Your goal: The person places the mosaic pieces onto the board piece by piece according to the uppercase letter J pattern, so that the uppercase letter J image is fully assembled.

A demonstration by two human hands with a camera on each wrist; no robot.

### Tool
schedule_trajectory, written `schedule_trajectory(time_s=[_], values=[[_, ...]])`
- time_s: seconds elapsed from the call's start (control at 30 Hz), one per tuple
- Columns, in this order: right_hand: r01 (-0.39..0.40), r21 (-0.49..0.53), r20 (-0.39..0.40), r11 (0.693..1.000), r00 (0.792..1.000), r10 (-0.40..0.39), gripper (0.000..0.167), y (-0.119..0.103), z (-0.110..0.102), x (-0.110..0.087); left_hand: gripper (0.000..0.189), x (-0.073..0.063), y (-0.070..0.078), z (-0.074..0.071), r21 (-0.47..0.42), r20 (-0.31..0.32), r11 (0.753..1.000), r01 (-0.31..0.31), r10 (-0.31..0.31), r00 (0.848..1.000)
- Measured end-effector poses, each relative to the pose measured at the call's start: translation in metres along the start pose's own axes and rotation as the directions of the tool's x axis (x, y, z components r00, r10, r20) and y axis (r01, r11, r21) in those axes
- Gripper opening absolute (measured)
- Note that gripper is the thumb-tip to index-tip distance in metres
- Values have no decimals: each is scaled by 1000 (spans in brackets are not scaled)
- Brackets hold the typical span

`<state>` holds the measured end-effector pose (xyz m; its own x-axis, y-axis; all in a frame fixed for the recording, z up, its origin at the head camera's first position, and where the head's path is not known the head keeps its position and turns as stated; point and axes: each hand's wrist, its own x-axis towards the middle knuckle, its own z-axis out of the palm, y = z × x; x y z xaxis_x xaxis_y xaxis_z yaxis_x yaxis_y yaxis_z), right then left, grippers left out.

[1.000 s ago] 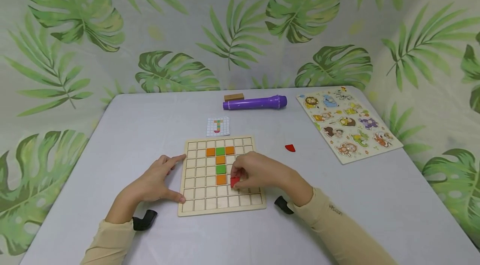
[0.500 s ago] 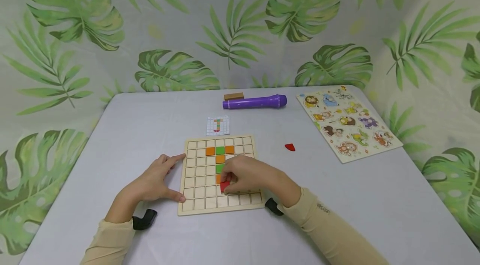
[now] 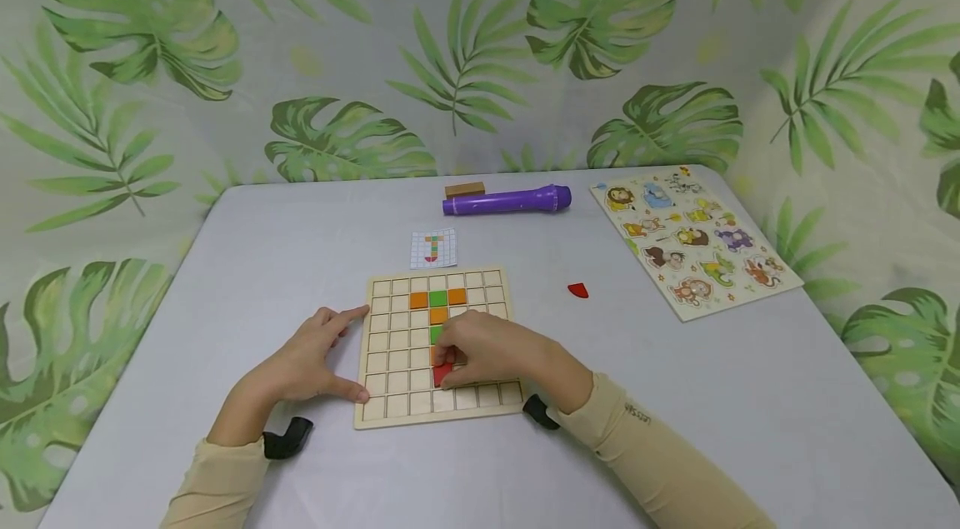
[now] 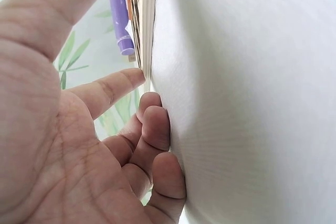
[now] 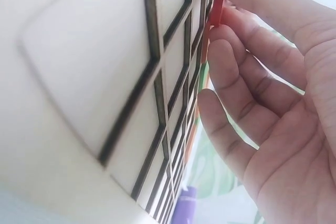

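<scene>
A wooden grid board [image 3: 437,421] lies flat on the table. My right hand [image 3: 498,350] pinches a red tile [image 3: 441,376] between thumb and fingers, over the cell just below the column of tiles; whether it sits fully in the cell is hidden. In the right wrist view the red tile [image 5: 217,10] shows edge-on at the fingertips. Orange tiles [image 3: 418,301] and green tiles [image 3: 438,298] form a T shape on the board, its lower stem partly covered by my fingers. My left hand [image 3: 303,362] touches the board's left edge with thumb and index fingertip, other fingers loosely bent.
A small card [image 3: 433,248] with a coloured grid pattern lies behind the board. Farther back are a purple tube-shaped stick [image 3: 506,202] and a brown block [image 3: 464,190]. A red rounded wedge piece [image 3: 578,290] lies right of the board, near an animal puzzle board [image 3: 693,242].
My right hand has carried the red tile left and slightly down to the cell under the lowest orange tile. The left hand has stayed at the board's edge.
</scene>
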<state>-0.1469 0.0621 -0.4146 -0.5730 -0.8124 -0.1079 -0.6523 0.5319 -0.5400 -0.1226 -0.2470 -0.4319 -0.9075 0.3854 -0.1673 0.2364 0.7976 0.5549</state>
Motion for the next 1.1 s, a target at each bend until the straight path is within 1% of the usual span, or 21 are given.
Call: schedule_trajectory(time_s=[0.13,0.43,0.63,0.77,0.9,1.0,1.1], values=[[-5,-3,4,1000,1000,5,15,0,0,0,127,0,1,-1,-2,-4,1000,-12,12,1000],[-11,0,2,1000,1000,11,12,-2,0,1,127,-1,4,-2,3,-2,1000,-15,15,1000],[-4,-3,0,1000,1000,4,11,-3,0,3,127,0,4,-2,-3,1,1000,-9,9,1000],[-6,11,-13,1000,1000,7,12,-1,-4,1,127,0,4,-2,-10,4,1000,-2,2,1000],[-43,28,-43,999,998,44,10,7,-17,-5,127,-1,4,-2,-13,5,1000,5,-5,1000],[-101,40,-70,994,992,104,10,19,-30,-15,127,-1,4,-1,-15,11,1000,10,-10,1000],[-175,43,-98,984,979,179,13,36,-42,-28,128,-1,3,0,-11,14,1000,14,-13,1000]])
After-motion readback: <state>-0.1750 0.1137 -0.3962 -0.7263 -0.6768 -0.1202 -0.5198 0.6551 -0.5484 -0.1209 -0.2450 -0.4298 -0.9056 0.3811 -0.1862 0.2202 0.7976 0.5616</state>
